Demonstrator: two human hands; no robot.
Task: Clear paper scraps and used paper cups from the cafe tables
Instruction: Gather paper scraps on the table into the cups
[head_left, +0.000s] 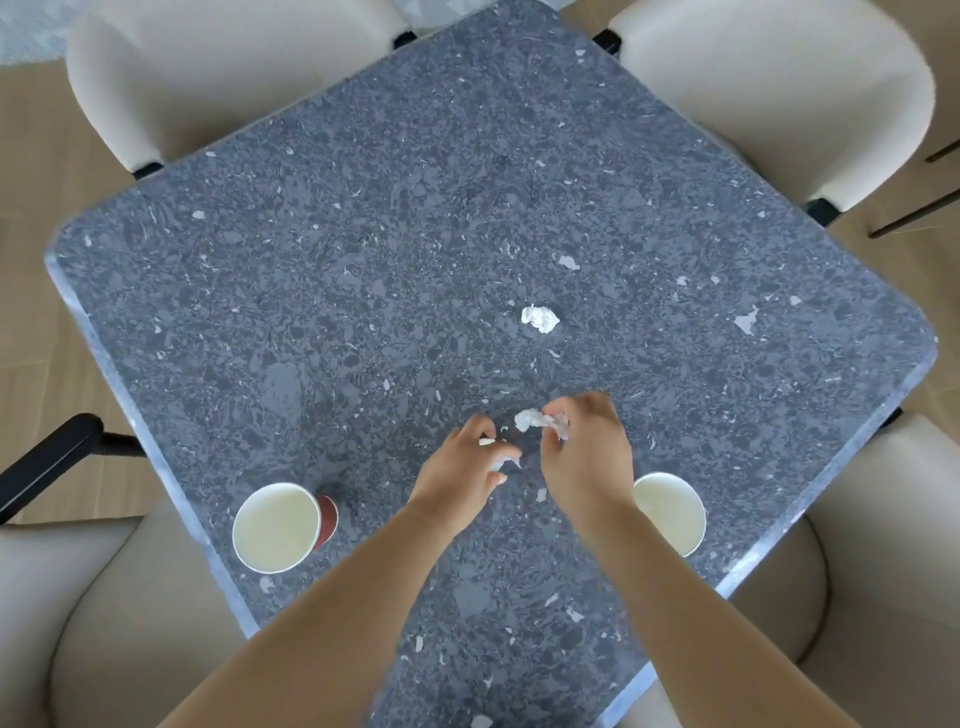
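A dark speckled stone table (363, 249) fills the view. My right hand (587, 452) pinches a crumpled white paper scrap (527, 420) just above the tabletop. My left hand (462, 473) is beside it, fingers closed on small white paper bits (498, 462). Another crumpled scrap (540, 318) lies alone further out on the table. A red paper cup (278, 526) stands near the left edge, empty inside. A second paper cup (672, 512) stands to the right, partly hidden behind my right wrist.
Cream upholstered chairs surround the table: two at the far corners (218, 78) (779, 93), two at the near corners (130, 623) (883, 571). A black chair arm (47, 462) juts out at the left. The floor is tan wood.
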